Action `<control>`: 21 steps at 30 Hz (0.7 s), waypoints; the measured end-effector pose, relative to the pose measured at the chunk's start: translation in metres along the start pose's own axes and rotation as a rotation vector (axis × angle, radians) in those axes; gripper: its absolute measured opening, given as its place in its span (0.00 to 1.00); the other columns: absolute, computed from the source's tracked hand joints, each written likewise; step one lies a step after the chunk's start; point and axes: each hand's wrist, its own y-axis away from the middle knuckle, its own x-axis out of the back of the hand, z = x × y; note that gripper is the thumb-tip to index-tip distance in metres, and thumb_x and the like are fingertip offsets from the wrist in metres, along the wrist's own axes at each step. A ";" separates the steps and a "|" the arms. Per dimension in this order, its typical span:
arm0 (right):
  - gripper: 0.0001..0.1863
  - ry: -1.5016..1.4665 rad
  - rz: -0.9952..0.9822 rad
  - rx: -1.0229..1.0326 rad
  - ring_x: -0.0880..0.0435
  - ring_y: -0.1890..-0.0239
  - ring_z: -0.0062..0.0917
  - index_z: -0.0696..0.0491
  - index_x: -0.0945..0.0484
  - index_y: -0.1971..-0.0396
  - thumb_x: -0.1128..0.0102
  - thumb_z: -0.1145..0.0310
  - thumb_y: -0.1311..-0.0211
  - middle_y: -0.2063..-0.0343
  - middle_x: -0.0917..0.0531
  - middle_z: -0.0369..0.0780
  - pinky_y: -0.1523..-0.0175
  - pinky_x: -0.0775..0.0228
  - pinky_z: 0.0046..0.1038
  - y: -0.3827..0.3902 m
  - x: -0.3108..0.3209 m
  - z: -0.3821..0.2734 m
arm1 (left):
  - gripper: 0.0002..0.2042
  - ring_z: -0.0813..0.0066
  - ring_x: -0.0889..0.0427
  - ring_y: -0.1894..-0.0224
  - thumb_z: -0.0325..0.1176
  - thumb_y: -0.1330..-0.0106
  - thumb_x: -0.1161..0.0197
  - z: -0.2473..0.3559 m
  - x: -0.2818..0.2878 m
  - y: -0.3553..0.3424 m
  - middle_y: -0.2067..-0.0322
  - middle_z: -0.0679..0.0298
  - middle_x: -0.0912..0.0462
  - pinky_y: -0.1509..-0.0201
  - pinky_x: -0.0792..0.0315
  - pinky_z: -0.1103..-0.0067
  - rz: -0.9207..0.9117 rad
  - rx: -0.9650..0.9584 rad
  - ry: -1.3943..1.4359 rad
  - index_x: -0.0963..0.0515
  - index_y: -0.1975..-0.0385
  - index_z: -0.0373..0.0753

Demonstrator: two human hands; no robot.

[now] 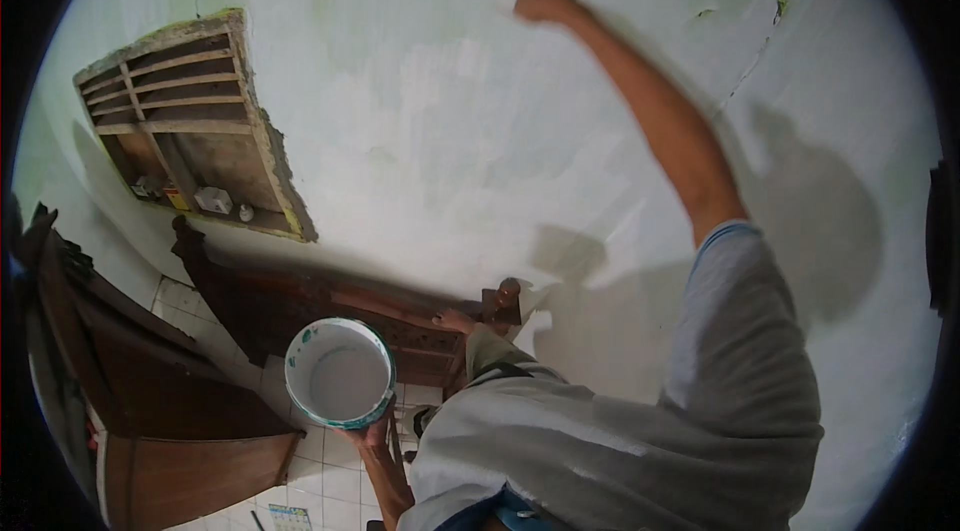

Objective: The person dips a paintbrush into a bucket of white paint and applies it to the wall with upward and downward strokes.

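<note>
My left hand (372,428) grips a bucket (340,418) by its lower side. The bucket is round and white with a green-smeared rim, and pale paint-like liquid shows inside. High against the wall (450,121), my right hand (545,4) is closed at the end of a raised arm. Whatever it holds, if anything, is blurred and pale against the wall. Patchy white strokes over a light green base cover the wall around and below that hand.
One bare foot (455,321) rests on a carved dark wooden furniture piece (330,296) along the wall. A slatted window opening (180,126) with small items on its ledge is at left. A brown wooden cabinet (190,471) stands lower left on white floor tiles (335,481).
</note>
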 end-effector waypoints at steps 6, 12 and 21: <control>0.21 -0.137 0.220 -0.280 0.30 0.51 0.47 0.65 0.32 0.55 0.61 0.70 0.47 0.53 0.31 0.57 0.50 0.35 0.41 0.063 0.136 -0.027 | 0.27 0.52 0.40 0.45 0.53 0.45 0.49 0.007 0.009 0.001 0.48 0.55 0.35 0.46 0.48 0.49 0.030 -0.021 0.022 0.35 0.49 0.41; 0.12 0.277 0.572 -0.057 0.27 0.65 0.39 0.60 0.26 0.66 0.49 0.70 0.51 0.65 0.26 0.50 0.63 0.30 0.37 0.142 -0.073 -0.065 | 0.28 0.52 0.41 0.43 0.53 0.44 0.50 0.014 0.028 -0.013 0.46 0.55 0.37 0.44 0.50 0.48 0.014 0.078 0.062 0.36 0.48 0.41; 0.19 -0.486 -0.441 -0.318 0.28 0.54 0.46 0.62 0.30 0.59 0.56 0.72 0.53 0.57 0.28 0.54 0.51 0.33 0.39 0.225 -0.188 -0.138 | 0.26 0.52 0.39 0.45 0.51 0.42 0.51 0.009 0.003 -0.009 0.48 0.55 0.34 0.44 0.48 0.50 0.097 0.100 0.003 0.35 0.49 0.39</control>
